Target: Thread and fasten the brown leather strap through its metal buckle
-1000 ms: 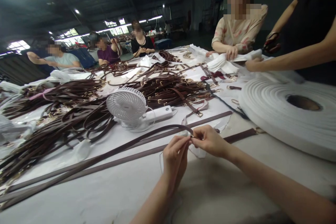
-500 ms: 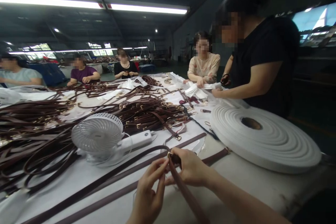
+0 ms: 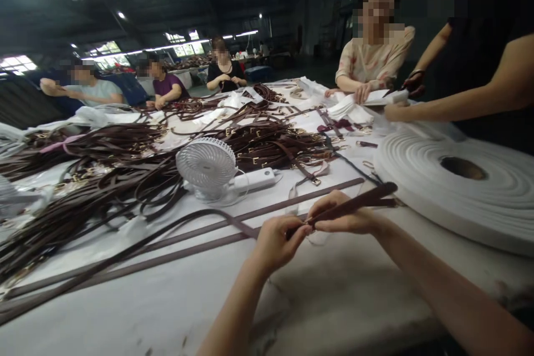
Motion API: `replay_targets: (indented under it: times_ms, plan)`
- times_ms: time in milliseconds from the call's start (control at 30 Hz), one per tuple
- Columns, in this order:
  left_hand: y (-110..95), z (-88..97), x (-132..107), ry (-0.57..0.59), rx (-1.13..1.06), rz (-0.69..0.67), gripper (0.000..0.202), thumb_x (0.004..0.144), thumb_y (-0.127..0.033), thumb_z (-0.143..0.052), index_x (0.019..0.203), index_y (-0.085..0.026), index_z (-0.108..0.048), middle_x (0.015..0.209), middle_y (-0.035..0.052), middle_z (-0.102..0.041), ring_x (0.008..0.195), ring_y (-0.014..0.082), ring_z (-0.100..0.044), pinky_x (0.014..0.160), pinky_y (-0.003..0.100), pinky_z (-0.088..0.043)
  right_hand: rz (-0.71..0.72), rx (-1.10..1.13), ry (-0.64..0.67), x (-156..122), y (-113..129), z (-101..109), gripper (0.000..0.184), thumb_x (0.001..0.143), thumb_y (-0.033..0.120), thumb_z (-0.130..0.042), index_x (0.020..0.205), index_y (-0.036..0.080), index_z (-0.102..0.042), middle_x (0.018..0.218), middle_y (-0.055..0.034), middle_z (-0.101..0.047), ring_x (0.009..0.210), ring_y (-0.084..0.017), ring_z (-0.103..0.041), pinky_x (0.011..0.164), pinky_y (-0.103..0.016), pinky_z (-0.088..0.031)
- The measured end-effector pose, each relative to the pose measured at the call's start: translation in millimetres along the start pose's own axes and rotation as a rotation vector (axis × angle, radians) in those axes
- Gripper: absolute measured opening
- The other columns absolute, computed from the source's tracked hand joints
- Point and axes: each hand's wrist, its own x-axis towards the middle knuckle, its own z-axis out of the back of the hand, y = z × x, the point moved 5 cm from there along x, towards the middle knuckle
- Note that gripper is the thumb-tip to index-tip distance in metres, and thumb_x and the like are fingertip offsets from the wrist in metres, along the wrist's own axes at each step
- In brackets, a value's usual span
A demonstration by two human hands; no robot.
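Note:
Both of my hands meet on one brown leather strap (image 3: pixel 354 203) above the near part of the table. My left hand (image 3: pixel 277 242) is closed on the strap, which trails off leftward from it. My right hand (image 3: pixel 344 217) pinches the same strap just to the right, and its rounded end sticks out past the wrist. A tiny bit of metal, likely the buckle, shows between my fingertips; most of it is hidden. Under and behind my hands, more flat brown straps (image 3: pixel 167 260) lie lengthwise on the white table covering (image 3: pixel 125 317).
A small white fan (image 3: pixel 206 167) stands ahead of my left hand. Beyond it lies a heap of buckled straps (image 3: pixel 271 147). A large white roll (image 3: pixel 421 178) sits at the right. Several people work around the table; one at the right (image 3: pixel 479 89) holds scissors (image 3: pixel 412 80).
The view has swung left and down. The strap's free end, which hung toward me, now points up to the right over my right hand. My left hand has closed on the strap.

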Motion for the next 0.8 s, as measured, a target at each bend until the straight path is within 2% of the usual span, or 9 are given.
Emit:
replay_targets:
  times_ms: [67,167,267,367,400,533,600,733,800]
  plan:
    - [0,2.7,-3,-0.037,-0.075,0.103,0.04,0.096,-0.047,-0.055,0.081,-0.018,-0.078,0.064,0.0027,-0.067,0.06,0.0148,-0.056,0.058,0.025,-0.039,-0.034,0.015,-0.112,1,1,17,0.027,0.078,0.037,-0.081,0.094,0.016,-0.077,0.084,-0.0055,-0.075,0.073,-0.018,-0.067,0.062,-0.024,-0.05]
    - [-1,4.7,-7,-0.062,-0.257,0.214,0.038,0.093,-0.048,-0.06,0.081,-0.016,-0.077,0.066,0.0028,-0.068,0.062,0.0147,-0.057,0.056,0.024,-0.036,0.026,-0.024,-0.242,7,20,33,0.026,0.076,0.04,-0.083,0.086,0.016,-0.076,0.078,-0.0052,-0.073,0.07,-0.018,-0.066,0.06,-0.024,-0.05]
    - [-5,-2.7,-8,0.078,-0.663,0.219,0.038,0.09,-0.049,-0.066,0.107,-0.017,-0.075,0.093,0.0085,-0.075,0.078,0.0196,-0.067,0.07,0.027,-0.048,0.107,-0.115,-0.038,24,49,24,0.026,0.078,0.041,-0.082,0.085,0.016,-0.075,0.077,-0.0046,-0.072,0.069,-0.018,-0.066,0.062,-0.026,-0.052]
    - [-6,-11.8,-7,0.22,-0.994,0.245,0.046,0.088,-0.05,-0.068,0.117,-0.015,-0.07,0.101,0.0145,-0.076,0.076,0.0212,-0.071,0.076,0.034,-0.054,0.183,-0.236,0.191,44,70,8,0.026,0.079,0.042,-0.081,0.087,0.018,-0.077,0.081,-0.0047,-0.073,0.073,-0.019,-0.066,0.066,-0.028,-0.054]
    - [-2,-11.7,-6,0.17,-1.024,0.263,0.045,0.087,-0.049,-0.07,0.114,-0.014,-0.071,0.099,0.0153,-0.076,0.075,0.0211,-0.071,0.075,0.034,-0.055,0.238,-0.275,0.125,49,75,9,0.026,0.078,0.042,-0.082,0.088,0.018,-0.077,0.084,-0.0053,-0.073,0.077,-0.02,-0.066,0.069,-0.029,-0.054]
    - [23,-2.7,-3,-0.292,-0.946,0.34,0.038,0.087,-0.042,-0.071,0.113,-0.014,-0.07,0.105,0.0141,-0.076,0.086,0.0205,-0.072,0.075,0.027,-0.053,0.436,-0.222,-0.451,47,77,15,0.026,0.086,0.046,-0.077,0.082,0.02,-0.077,0.084,-0.0085,-0.072,0.083,-0.023,-0.064,0.077,-0.036,-0.054]
    - [29,-1.6,-3,-0.409,-0.867,0.338,0.036,0.089,-0.039,-0.067,0.115,-0.014,-0.069,0.105,0.0126,-0.076,0.087,0.0202,-0.071,0.073,0.026,-0.051,0.432,-0.137,-0.473,36,65,-2,0.024,0.091,0.042,-0.071,0.083,0.02,-0.076,0.087,-0.0099,-0.073,0.082,-0.023,-0.065,0.073,-0.036,-0.054]
    - [24,-4.3,-2,-0.467,-0.745,0.266,0.026,0.088,-0.03,-0.066,0.109,-0.016,-0.072,0.099,0.0088,-0.076,0.09,0.0215,-0.069,0.075,0.027,-0.051,0.437,-0.014,-0.419,9,41,-40,0.017,0.092,0.032,-0.071,0.105,0.022,-0.075,0.11,-0.0109,-0.073,0.076,-0.019,-0.065,0.06,-0.029,-0.051]
    - [23,-8.2,-2,-0.452,-0.803,0.275,0.025,0.085,-0.026,-0.068,0.107,-0.015,-0.073,0.094,0.0078,-0.076,0.088,0.0212,-0.068,0.075,0.027,-0.05,0.472,0.012,-0.502,-3,34,-45,0.014,0.094,0.03,-0.068,0.102,0.021,-0.076,0.096,-0.0087,-0.074,0.064,-0.015,-0.06,0.053,-0.026,-0.045]
